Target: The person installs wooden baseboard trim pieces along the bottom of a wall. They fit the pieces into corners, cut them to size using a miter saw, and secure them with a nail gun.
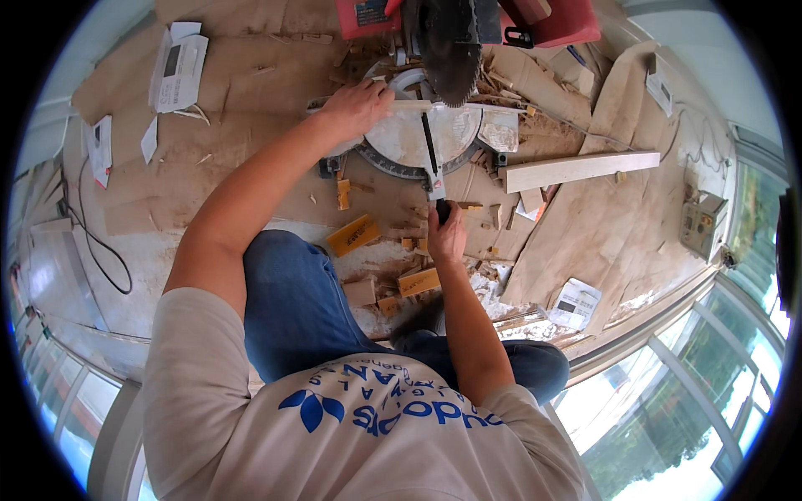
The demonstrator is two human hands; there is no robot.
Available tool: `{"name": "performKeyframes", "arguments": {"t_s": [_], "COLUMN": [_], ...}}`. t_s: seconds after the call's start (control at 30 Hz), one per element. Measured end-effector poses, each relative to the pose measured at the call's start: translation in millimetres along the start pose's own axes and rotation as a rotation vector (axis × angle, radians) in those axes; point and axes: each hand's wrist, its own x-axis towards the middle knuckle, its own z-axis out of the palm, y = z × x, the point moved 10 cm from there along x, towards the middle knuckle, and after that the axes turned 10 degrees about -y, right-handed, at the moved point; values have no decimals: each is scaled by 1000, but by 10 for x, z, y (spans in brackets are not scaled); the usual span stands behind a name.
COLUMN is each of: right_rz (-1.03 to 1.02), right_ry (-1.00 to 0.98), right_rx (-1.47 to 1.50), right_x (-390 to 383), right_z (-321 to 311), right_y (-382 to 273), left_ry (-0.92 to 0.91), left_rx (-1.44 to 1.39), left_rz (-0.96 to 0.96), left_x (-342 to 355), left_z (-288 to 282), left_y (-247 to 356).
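Note:
A mitre saw with a round metal turntable (391, 138) stands on the floor in front of me. Its toothed circular blade (451, 54) hangs raised over the far side of the table. My left hand (361, 108) is closed over a pale wooden strip (411, 106), pressing it near the saw's fence, left of the slot. Part of the strip is hidden under the fingers. Closer to me, my right hand (449, 235) wraps round the black mitre handle (443, 209) at the front of the turntable.
A long pale board (581, 171) lies right of the saw. Yellow-faced wood offcuts (353, 235) and sawdust litter the cardboard sheet (242, 108). A grey box with controls (704, 224) stands far right. Paper sheets (180, 71) and a black cable (104, 246) lie left.

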Motion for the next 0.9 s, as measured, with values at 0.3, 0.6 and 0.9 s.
{"name": "performKeyframes", "arguments": {"t_s": [0.3, 0.6, 0.9], "right_rz": [391, 657, 449], "right_ry": [-121, -165, -259], "right_rx": [941, 1529, 1647], "right_x": [66, -157, -202], "right_z": [526, 688, 960], "right_y": [744, 480, 715], "left_ry": [-9, -58, -48], "left_rx": [-26, -49, -48], "left_rz": [-1, -3, -1], "left_x": [54, 69, 95], "left_z": [-18, -10, -34], "left_y": [10, 55, 48]}}
